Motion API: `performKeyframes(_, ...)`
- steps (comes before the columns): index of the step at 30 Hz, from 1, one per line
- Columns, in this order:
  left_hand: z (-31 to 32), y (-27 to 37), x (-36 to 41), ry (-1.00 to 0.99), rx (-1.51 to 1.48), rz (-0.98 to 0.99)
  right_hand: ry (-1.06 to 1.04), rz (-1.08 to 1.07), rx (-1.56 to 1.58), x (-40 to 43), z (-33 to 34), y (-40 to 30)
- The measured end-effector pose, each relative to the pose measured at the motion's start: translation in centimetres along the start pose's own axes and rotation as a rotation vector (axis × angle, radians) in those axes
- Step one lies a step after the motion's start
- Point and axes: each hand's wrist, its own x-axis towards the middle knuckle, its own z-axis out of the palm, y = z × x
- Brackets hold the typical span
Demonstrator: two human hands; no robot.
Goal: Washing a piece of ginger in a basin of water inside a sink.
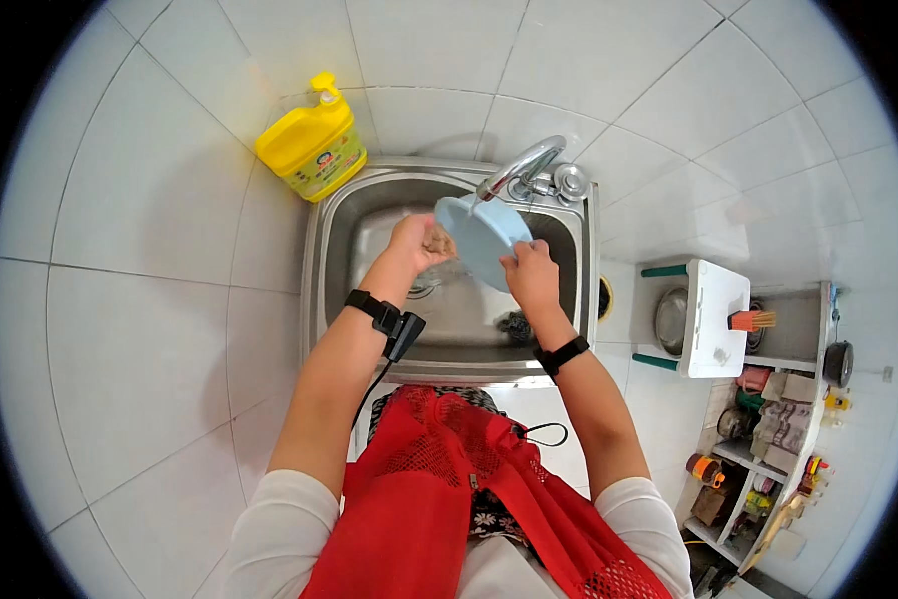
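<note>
Over a stainless steel sink point(316, 299), my right hand point(531, 273) grips the rim of a light blue plastic basin point(486, 238), which is tilted under the curved chrome faucet point(520, 163). Water runs from the spout into the basin. My left hand point(417, 243) is cupped beside the basin's left rim, holding a light brown, lumpy thing point(439, 243) that I cannot identify. Below, on the sink floor near the drain point(422, 286), water splashes. A dark scouring pad point(515, 326) lies at the right of the sink floor.
A yellow detergent jug with a pump point(314, 146) stands at the sink's back left corner. The round faucet knob point(571, 182) is at the back right. Tiled walls enclose the left and back. To the right are a white stool point(718, 314), a metal bowl point(672, 322) and shelves with kitchen goods.
</note>
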Motion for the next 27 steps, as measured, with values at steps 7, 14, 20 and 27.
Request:
performKeyframes(7, 0.7, -0.8, -0.8, -0.009, 0.021, -0.016, 0.023, -0.152, -0.242, -1.1, -1.1, -1.1)
performKeyframes(14, 1.4, -1.5, -0.5, -0.031, 0.001, -0.071, 0.036, -0.069, -0.359, -1.5, -1.4, -0.5)
performKeyframes(20, -0.2, -1.9, 1.0, -0.101, 0.03, -0.056, -0.181, 0.209, -0.205, -0.2, 1.8, 4.1)
performKeyframes(27, -1.0, -1.9, 1.6, -0.166, 0.02, -0.056, -0.478, 0.572, 0.23, -0.3, 8.3, 7.8)
